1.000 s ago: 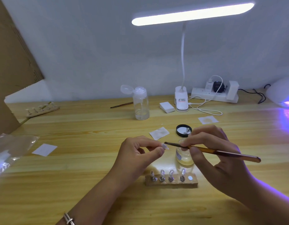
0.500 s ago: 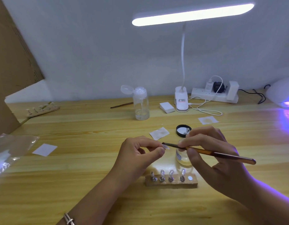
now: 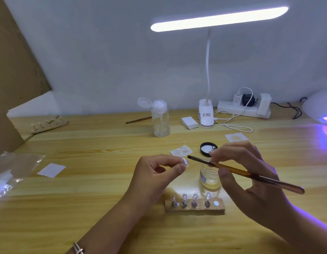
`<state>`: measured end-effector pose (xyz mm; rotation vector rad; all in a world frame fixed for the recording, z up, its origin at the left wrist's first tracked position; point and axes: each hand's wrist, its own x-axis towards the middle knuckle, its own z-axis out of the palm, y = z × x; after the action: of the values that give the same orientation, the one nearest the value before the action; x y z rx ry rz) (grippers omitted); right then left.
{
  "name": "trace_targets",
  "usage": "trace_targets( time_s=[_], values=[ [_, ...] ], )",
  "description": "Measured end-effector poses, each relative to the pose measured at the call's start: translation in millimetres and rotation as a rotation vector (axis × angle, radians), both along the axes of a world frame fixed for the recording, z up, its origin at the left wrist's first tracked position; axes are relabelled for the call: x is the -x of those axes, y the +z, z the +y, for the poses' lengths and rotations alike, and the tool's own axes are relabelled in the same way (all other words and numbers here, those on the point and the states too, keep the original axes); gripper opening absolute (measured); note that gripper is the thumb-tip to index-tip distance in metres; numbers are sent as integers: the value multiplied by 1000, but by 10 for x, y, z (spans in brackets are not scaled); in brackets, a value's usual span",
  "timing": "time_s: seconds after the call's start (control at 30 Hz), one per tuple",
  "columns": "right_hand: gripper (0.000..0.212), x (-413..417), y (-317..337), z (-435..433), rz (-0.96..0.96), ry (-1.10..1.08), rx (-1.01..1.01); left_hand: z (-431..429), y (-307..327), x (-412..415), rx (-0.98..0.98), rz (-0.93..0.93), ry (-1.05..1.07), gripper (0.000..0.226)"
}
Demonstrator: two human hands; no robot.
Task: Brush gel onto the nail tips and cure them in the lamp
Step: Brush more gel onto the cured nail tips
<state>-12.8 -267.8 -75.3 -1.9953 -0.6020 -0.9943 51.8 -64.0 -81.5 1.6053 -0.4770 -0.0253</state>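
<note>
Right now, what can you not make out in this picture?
Head view only:
- Curing lamp: cut off by the right edge.
- Gel jar: partly behind the right hand and brush; label unreadable.
- Nail tip in the left hand: too small to show any gel.

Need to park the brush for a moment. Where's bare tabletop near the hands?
Bare wood lies left of the left hand, up to the paper square, and right of the right hand toward the curing lamp. Crowded: gel jar, lid and nail holder around the hands.

Left hand pinching nail tip, right hand gripping brush
</note>
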Motion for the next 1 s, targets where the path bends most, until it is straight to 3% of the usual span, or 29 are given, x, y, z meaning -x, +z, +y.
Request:
trace_targets(
  time_s=[0.2,0.53,0.73,1.0],
  values=[
    [16,-34,-38,-4,-37,-13,105,-12,25,13,0,-62,4,9],
    [15,11,1,-16,-30,25,81,-12,15,9,18,-66,21,3],
    [15,-16,-12,19,-27,-34,75,-22,-14,-1,32,-59,20,21],
    [17,22,-1,-3,-9,30,49,-26,-19,-11,40,-54,24,22]
  ],
)
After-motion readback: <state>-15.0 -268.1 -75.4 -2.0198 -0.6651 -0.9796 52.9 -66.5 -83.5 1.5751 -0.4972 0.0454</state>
